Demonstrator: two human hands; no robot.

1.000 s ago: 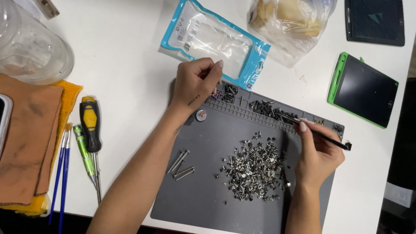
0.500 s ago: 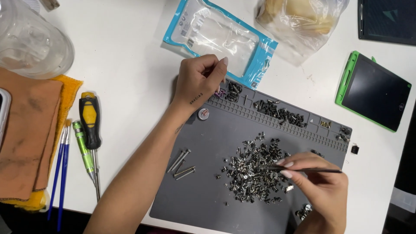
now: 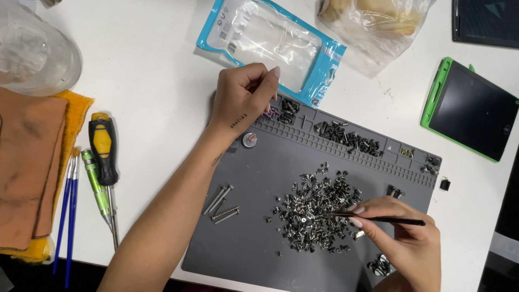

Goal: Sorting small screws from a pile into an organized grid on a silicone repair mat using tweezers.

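A grey work mat [image 3: 259, 238] lies on the white table with a heap of several small silver screws [image 3: 313, 208] in its middle. My right hand [image 3: 405, 238] grips black tweezers [image 3: 378, 219], whose tips reach into the right side of the heap. My left hand [image 3: 243, 100] rests at the mat's top left corner, fingers curled, its fingertips near small dark and purple screws [image 3: 281, 111] in the mat's compartments. I cannot tell whether it pinches anything. Three long bolts [image 3: 220, 203] lie on the mat's left part.
Dark screws [image 3: 348, 138] fill the mat's top tray row. A clear blue-edged pouch [image 3: 270, 46], a plastic bag [image 3: 373, 24] and a green-framed tablet [image 3: 470, 111] lie behind. Screwdrivers [image 3: 102, 157], blue brushes [image 3: 67, 211], brown cloths [image 3: 30, 167] and a clear container [image 3: 32, 48] sit left.
My right hand has come down from the mat's top right compartments to the screw heap, tweezers pointing left into it. My left hand has stayed at the top left corner.
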